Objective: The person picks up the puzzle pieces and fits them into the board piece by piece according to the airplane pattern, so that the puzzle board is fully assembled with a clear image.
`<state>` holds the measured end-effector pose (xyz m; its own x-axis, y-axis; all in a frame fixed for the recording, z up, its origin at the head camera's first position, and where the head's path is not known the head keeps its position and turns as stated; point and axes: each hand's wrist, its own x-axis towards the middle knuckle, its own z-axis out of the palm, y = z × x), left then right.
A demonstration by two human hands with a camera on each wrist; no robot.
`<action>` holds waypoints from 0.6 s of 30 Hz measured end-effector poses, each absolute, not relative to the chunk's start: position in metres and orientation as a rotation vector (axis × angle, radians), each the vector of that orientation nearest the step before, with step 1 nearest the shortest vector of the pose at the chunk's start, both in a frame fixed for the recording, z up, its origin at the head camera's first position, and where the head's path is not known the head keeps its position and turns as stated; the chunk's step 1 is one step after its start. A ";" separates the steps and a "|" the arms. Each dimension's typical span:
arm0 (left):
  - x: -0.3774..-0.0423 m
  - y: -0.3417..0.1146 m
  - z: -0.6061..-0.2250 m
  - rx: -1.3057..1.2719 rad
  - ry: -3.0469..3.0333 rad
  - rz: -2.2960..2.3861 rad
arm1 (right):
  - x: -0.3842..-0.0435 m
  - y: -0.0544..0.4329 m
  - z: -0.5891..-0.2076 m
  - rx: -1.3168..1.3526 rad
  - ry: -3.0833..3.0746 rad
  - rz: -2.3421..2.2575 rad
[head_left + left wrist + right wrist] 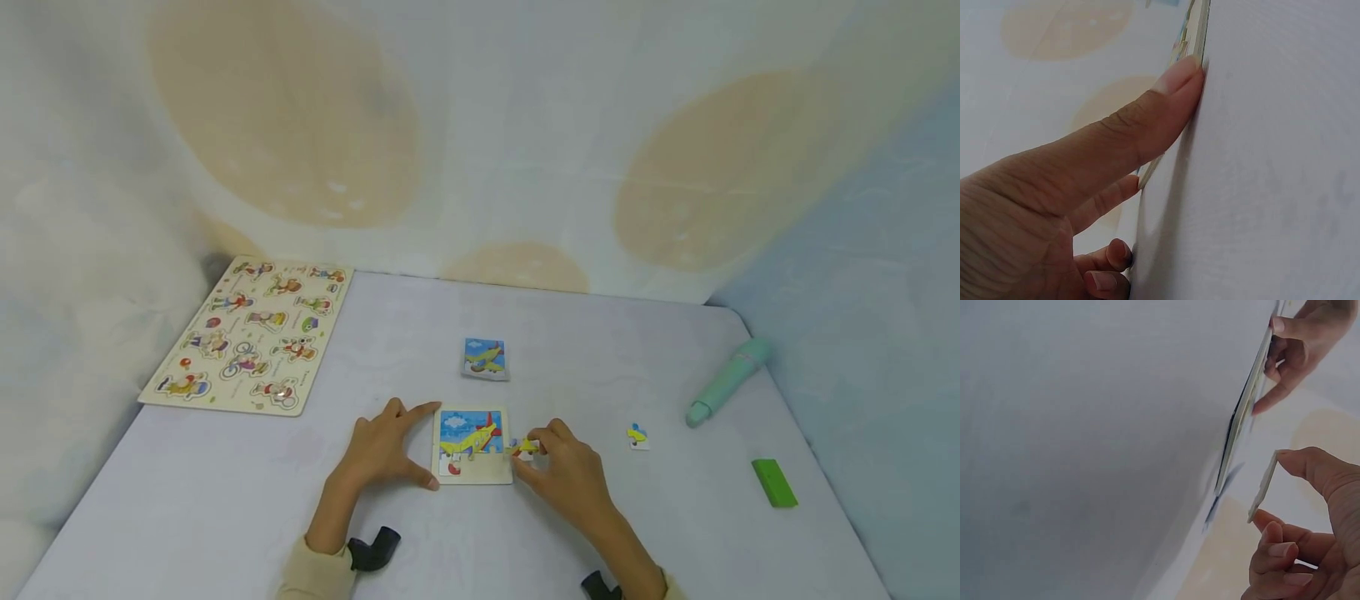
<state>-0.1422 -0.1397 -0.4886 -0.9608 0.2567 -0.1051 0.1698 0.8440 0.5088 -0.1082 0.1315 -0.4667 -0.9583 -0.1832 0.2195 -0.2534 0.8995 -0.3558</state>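
A small square puzzle board lies on the table, its upper part filled with a yellow airplane picture on blue and one piece at its lower left. My left hand spreads thumb and index finger along the board's left side; in the left wrist view the thumb touches its edge. Between thumb and fingertips my right hand pinches a puzzle piece just off the board's right edge. The right wrist view shows that thin piece raised, apart from the board. Another puzzle piece lies farther right.
Behind the board lies a small airplane picture block. A large figure puzzle board occupies the back left. On the right are a mint-green cylindrical object and a green block. A patterned cloth backdrop rises behind the table.
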 end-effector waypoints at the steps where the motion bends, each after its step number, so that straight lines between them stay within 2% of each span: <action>1: -0.142 -0.139 -0.488 0.334 2.855 0.762 | -0.108 0.130 -0.467 0.334 -2.885 0.573; 10: -0.142 -0.140 -0.489 0.349 2.874 0.733 | -0.106 0.109 -0.466 0.397 -2.916 0.586; 18: -0.143 -0.140 -0.491 0.344 2.868 0.723 | -0.108 0.085 -0.467 0.598 -2.986 0.404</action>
<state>-0.1430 -0.1396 -0.4909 -0.9600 0.2609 -0.1017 0.1815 0.8563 0.4836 -0.1079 0.0850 -0.4666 -0.9219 -0.3687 0.1188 -0.3870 0.8897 -0.2420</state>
